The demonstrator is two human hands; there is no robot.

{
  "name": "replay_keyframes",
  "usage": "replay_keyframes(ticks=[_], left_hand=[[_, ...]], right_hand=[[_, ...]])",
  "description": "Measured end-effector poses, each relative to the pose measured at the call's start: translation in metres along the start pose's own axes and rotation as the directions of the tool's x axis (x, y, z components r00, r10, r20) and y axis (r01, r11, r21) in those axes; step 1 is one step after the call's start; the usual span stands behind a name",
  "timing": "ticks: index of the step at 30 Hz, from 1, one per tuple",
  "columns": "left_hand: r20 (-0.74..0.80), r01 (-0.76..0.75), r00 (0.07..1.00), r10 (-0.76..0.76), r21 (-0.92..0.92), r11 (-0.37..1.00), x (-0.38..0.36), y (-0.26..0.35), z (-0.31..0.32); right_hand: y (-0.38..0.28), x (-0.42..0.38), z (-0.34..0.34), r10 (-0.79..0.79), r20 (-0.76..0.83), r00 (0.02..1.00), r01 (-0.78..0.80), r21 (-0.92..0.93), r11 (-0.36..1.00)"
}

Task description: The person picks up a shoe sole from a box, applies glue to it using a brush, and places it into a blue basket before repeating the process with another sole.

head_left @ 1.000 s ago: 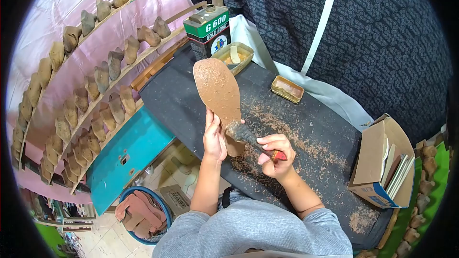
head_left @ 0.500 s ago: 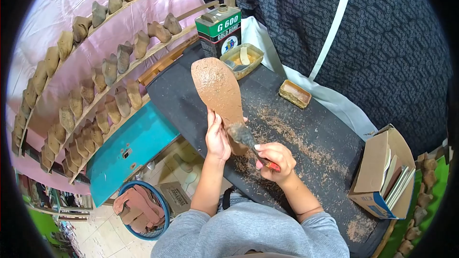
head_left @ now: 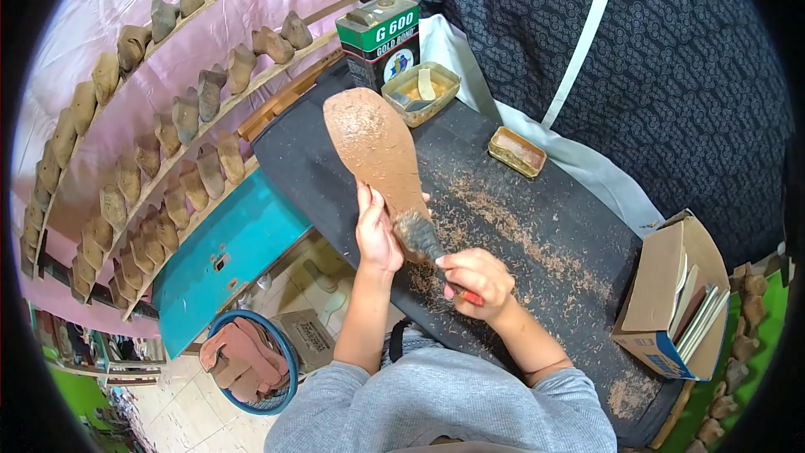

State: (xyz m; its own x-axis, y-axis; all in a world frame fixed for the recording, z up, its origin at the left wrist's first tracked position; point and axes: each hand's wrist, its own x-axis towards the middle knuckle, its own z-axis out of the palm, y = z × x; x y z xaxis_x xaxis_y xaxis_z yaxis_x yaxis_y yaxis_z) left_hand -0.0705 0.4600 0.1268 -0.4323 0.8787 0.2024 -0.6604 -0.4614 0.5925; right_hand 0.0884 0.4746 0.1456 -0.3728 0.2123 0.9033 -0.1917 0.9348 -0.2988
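Observation:
A tan shoe sole [head_left: 379,147] is held up over the dark-covered table, its wide end pointing away from me and shiny with something wet. My left hand [head_left: 379,235] grips it by the narrower part, thumb along its left edge and fingertips showing at the right edge. In my right hand [head_left: 480,278] is a brush [head_left: 419,237] with a red handle. Its dark, caked bristles lie against the sole's near end. Beyond the sole, a shallow tub [head_left: 422,94] holds amber liquid and a pale flat piece, beside a green and black G 600 can [head_left: 379,40].
Brown shavings [head_left: 520,235] are scattered over the table [head_left: 293,147]. A small open container [head_left: 517,152] sits near the back edge. At right stands a cardboard box [head_left: 671,298] of flat sheets. Shoe lasts [head_left: 186,115] line racks at left, above a blue basket [head_left: 289,386] of cut soles.
The brush has moved down the sole toward its near end. The sole now sits slightly further left, and the camera view has shifted a little.

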Motion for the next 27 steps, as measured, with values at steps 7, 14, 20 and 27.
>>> replay_keyframes(ticks=[7,14,20,27], left_hand=[[0.007,-0.014,1.0,0.014,-0.039,0.999,0.002,-0.002,-0.001],[0.064,-0.01,0.998,0.01,-0.003,1.0,0.004,-0.01,0.011],[0.095,-0.011,0.995,0.025,-0.142,0.99,0.014,-0.012,0.006],[0.31,0.101,0.95,-0.035,-0.199,0.975,0.009,-0.027,0.012]], right_hand=[[-0.008,-0.006,-0.015,0.157,0.072,0.985,-0.162,0.061,0.985],[-0.006,-0.002,-0.016,0.01,-0.037,0.999,-0.011,-0.027,1.0],[-0.016,-0.019,-0.036,0.11,0.011,0.994,-0.109,-0.064,0.992],[-0.023,-0.007,-0.048,-0.02,-0.047,0.999,0.013,-0.15,0.989]])
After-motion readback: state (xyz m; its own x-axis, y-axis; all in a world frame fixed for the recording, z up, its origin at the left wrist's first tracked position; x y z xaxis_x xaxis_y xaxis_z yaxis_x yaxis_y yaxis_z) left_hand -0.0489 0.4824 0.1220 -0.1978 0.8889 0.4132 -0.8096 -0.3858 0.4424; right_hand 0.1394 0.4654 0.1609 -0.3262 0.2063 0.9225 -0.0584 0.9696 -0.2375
